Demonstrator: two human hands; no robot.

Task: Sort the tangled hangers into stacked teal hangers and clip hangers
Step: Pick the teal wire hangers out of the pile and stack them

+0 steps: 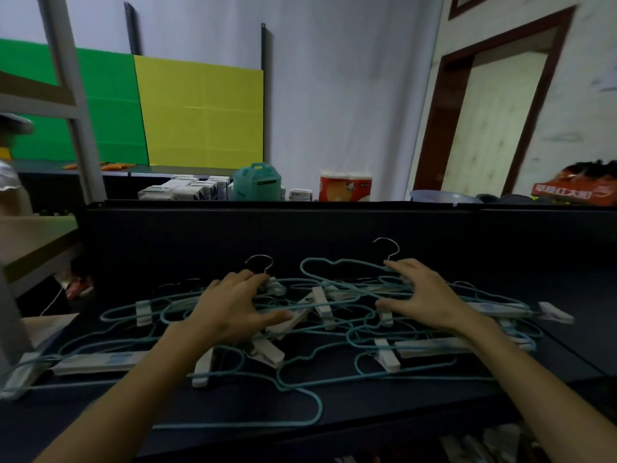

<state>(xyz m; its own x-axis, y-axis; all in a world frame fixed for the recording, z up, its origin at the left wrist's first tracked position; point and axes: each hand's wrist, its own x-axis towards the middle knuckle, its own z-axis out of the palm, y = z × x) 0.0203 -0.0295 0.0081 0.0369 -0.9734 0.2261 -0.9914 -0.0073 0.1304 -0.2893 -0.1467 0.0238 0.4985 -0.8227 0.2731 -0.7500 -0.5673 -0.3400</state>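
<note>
Left hand (233, 309) and right hand (424, 295), fingers spread and gripping nothing, rest on the tangled hangers (300, 329) on the table (367, 406); lifting one teal hanger risks dragging interlocked clip hangers along.

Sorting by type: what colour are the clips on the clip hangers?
White, seen in the head view, e.g. this clip.

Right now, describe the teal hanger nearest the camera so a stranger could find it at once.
Start at the dark table and the tangle of hangers under both hands. Come toward the table's near edge, between the two forearms. The teal hanger there lies flat with its rounded shoulder sticking out of the pile toward the camera, mostly clear of the others and carrying no white clips.
</note>
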